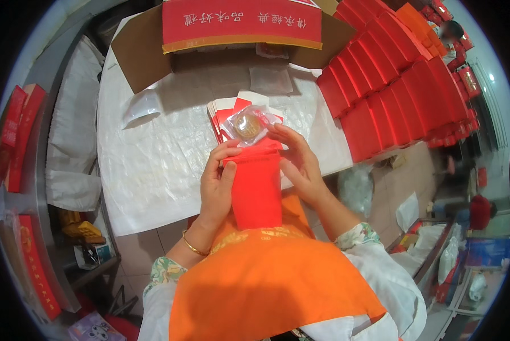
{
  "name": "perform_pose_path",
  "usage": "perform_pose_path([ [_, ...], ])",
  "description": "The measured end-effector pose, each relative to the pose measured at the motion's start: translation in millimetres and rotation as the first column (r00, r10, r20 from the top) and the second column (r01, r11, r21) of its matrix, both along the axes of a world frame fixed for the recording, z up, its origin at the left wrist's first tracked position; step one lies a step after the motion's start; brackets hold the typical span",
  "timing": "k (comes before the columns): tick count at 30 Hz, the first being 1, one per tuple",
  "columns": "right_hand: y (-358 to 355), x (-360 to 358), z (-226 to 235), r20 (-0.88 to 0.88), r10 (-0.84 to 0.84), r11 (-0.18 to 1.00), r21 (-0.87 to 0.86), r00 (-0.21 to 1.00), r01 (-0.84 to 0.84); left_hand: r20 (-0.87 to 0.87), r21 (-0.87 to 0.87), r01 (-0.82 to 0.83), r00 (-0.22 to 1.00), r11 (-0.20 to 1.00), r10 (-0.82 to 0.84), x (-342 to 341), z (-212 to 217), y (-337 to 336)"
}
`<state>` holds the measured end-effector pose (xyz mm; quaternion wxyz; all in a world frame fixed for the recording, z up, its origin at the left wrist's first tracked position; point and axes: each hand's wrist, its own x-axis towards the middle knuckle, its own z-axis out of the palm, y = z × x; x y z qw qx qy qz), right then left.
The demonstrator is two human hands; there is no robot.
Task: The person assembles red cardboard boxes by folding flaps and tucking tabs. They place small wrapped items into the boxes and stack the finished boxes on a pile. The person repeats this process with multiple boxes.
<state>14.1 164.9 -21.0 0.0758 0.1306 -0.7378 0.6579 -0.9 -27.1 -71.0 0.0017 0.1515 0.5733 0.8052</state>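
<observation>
A red paper box (pixel 257 193), narrower at its lower end, stands out in front of my orange apron (pixel 266 278). My left hand (pixel 216 177) grips its left edge, thumb on the near face and fingers bent over the upper corner. Around the upper right corner curls my right hand (pixel 300 162), its thumb against the side and its fingers beside the top flap. Just beyond the box's top lies a round golden cake in a clear wrapper (pixel 247 126). Under that wrapper is a pile of red and white cards or flat boxes (pixel 223 106).
A white-covered table (pixel 147 176) carries an open carton (pixel 240 25) at the far side. Rows of red boxes (pixel 380 96) crowd its right side. A clear plastic tray (pixel 144 107) and a clear sheet (pixel 271 80) lie there too. Shelving (pixel 61 273) stands left.
</observation>
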Motion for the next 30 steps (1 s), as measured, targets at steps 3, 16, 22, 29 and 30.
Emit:
perform_pose_path([
  [3,2.8,1.1,-6.2,-0.007,0.033,0.999,0.02,0.999,-0.032,0.025,0.041,-0.018,1.0,0.999,0.017,1.3,-3.2,-0.7],
  [16,2.2,-3.9,23.9,-0.145,-0.283,0.892,0.323,0.948,0.316,-0.032,0.003,-0.032,0.999,0.999,0.032,3.9,0.0,3.4],
  [22,-3.6,-5.5,26.3,-0.01,-0.273,0.942,0.2,0.962,0.269,-0.009,0.006,-0.029,1.0,1.0,0.029,4.4,3.1,4.8],
  [29,-2.1,-7.1,34.4,0.137,-0.231,0.967,0.139,0.963,0.212,-0.039,-0.047,-0.028,0.999,0.998,0.026,2.7,4.7,4.5],
  [30,-2.2,-7.1,33.8,0.116,-0.232,0.965,0.155,0.966,0.214,-0.037,-0.046,-0.028,0.999,0.999,0.027,2.5,3.6,4.7],
])
